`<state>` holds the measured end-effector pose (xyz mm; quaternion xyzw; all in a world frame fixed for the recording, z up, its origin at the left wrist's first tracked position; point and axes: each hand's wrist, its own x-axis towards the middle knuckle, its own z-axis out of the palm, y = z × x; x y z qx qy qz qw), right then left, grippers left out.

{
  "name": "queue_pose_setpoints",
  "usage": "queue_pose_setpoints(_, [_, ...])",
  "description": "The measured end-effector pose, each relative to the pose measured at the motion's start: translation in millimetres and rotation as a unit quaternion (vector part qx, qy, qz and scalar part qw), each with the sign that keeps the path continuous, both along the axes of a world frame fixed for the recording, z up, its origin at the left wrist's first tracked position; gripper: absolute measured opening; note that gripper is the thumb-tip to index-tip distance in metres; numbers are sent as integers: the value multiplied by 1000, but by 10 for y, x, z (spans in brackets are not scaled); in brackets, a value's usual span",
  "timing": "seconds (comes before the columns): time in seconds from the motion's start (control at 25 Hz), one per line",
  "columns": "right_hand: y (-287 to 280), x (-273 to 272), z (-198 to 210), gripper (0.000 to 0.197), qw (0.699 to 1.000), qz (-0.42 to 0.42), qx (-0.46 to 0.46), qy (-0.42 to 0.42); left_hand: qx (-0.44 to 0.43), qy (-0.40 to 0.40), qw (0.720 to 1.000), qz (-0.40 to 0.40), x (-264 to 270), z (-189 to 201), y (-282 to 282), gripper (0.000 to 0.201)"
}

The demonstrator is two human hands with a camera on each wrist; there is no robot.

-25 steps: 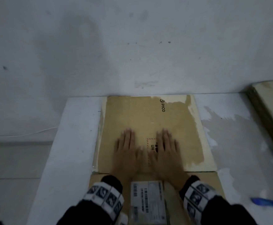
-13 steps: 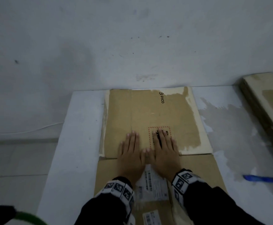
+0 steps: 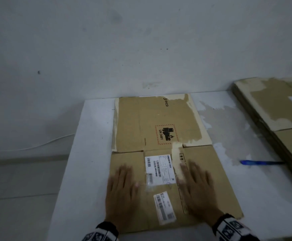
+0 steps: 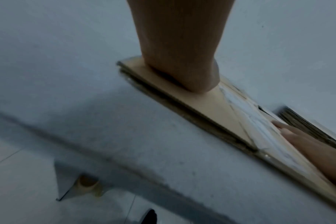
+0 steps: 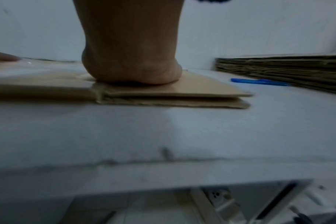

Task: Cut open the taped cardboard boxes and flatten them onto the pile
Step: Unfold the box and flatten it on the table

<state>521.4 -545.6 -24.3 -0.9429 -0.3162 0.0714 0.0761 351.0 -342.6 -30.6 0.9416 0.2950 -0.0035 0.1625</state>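
A flattened brown cardboard box point(image 3: 159, 122) lies on the white table, with white shipping labels point(image 3: 159, 168) on its near half. My left hand point(image 3: 121, 190) presses flat on the near left part, fingers straight. My right hand point(image 3: 196, 186) presses flat on the near right part beside a strip of torn tape. In the left wrist view the left hand's heel point(image 4: 184, 65) bears on the cardboard point(image 4: 211, 109). In the right wrist view the right hand's heel point(image 5: 132, 65) rests on the folded layers point(image 5: 173, 97). A pile of flattened boxes point(image 3: 279, 119) lies at the right.
A blue cutter point(image 3: 261, 162) lies on the table between the box and the pile, also visible as a blue cutter point(image 5: 259, 81) in the right wrist view. The white table point(image 3: 82, 162) ends at its left edge, with floor below. A wall stands behind.
Both hands have slid from the far panel towards me onto the near half and spread apart, uncovering the UN 3481 mark and the labels.
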Motion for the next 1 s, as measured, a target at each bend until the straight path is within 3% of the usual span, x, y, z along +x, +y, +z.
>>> queue_pose_setpoints(0.12, [-314,26,64,69,991,-124,-45,19,-10,-11,998,58,-129,0,2,66])
queue_pose_setpoints(0.28, [-342,46,185,78,990,-123,-56,46,-44,0,997,61,-130,-20,22,75])
queue_pose_setpoints(0.4, [-282,94,415,70,987,-147,-22,69,-138,17,984,109,-61,211,130,79])
queue_pose_setpoints(0.44, [-225,130,470,69,974,-212,36,75,-172,21,973,153,20,341,180,84])
queue_pose_setpoints(0.52, [-97,265,559,70,909,-374,135,125,-266,-22,919,290,165,579,336,87])
queue_pose_setpoints(0.56, [-61,347,596,68,878,-426,155,156,-321,-74,886,326,229,674,426,75])
queue_pose_setpoints(0.6, [-47,416,610,64,868,-439,156,172,-353,-129,866,329,283,719,494,49])
queue_pose_setpoints(0.64, [-53,456,647,60,874,-422,163,175,-342,-161,869,320,334,749,513,34])
queue_pose_setpoints(0.76, [-145,496,795,50,902,-368,187,126,-252,-214,881,339,502,808,376,46])
queue_pose_setpoints(0.88, [-312,566,983,39,895,-377,220,94,-195,-250,872,374,646,862,208,44])
queue_pose_setpoints(1.0, [-653,783,1107,42,886,-378,257,78,-210,-284,858,374,861,932,-43,43])
